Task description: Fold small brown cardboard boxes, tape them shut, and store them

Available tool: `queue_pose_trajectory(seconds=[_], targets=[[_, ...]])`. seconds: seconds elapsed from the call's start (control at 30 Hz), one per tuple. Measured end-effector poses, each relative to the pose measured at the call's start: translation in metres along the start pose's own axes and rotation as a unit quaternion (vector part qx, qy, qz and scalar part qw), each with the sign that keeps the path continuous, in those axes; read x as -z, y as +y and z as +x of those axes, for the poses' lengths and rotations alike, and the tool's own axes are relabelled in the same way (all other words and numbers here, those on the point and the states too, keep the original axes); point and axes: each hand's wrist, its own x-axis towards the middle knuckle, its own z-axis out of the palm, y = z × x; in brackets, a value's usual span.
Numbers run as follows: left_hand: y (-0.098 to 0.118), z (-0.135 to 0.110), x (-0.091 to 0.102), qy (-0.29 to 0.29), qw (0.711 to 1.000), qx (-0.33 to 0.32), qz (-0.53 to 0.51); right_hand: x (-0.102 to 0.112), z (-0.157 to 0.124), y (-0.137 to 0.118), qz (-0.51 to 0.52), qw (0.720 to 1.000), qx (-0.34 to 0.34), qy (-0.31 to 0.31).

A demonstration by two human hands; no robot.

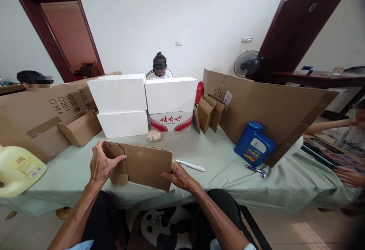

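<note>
Folded cardboard piece (149, 166) held up at the near edge of the green cloth (219, 149); its left end gripped by the left hand (103, 162), thumb laid across the brown face, its right end pinched by the right hand (180, 176). White-handled knife (194, 166) laid on the cloth, just beyond the right hand. Farther off, a small clear-wrapped bundle (154, 136) set before four stacked boxes (122, 124), the lower right one marked in red. Behind these, a person (159, 67) partly hidden.
</note>
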Motion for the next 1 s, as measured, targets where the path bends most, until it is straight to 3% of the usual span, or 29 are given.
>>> queue_pose_trajectory(seconds=[0.1, 0.2, 0.27, 0.3, 0.37, 0.43, 0.53, 0.77, 1.0], targets=[[-0.005, 0.0, 0.007, -0.002, 0.998, -0.052, -0.023, 0.029, -0.034, -0.008, -0.011, 0.996, 0.01, 0.082], [-0.028, -0.002, 0.014, -0.004, 0.999, -0.052, -0.002, 0.081, -0.065, -0.013, -0.035, 0.969, 0.009, 0.246], [-0.049, -0.007, 0.015, -0.021, 0.999, -0.027, 0.012, 0.12, -0.074, -0.013, -0.097, 0.887, -0.005, 0.451], [-0.06, -0.01, 0.015, -0.034, 0.999, -0.014, 0.016, 0.138, -0.075, -0.012, -0.135, 0.843, -0.02, 0.52], [-0.08, -0.017, 0.011, -0.063, 0.998, 0.008, 0.023, 0.168, -0.069, -0.007, -0.216, 0.787, -0.054, 0.575], [-0.098, -0.026, 0.007, -0.089, 0.995, 0.025, 0.027, 0.189, -0.058, -0.001, -0.272, 0.769, -0.08, 0.573], [-0.118, -0.038, 0.002, -0.112, 0.992, 0.05, 0.035, 0.202, -0.041, 0.012, -0.302, 0.764, -0.104, 0.56], [-0.152, -0.064, -0.004, -0.153, 0.984, 0.077, 0.042, 0.205, -0.011, 0.03, -0.365, 0.77, -0.154, 0.501], [-0.169, -0.082, -0.017, -0.161, 0.982, 0.083, 0.051, 0.215, 0.031, 0.031, -0.405, 0.778, -0.199, 0.437]])
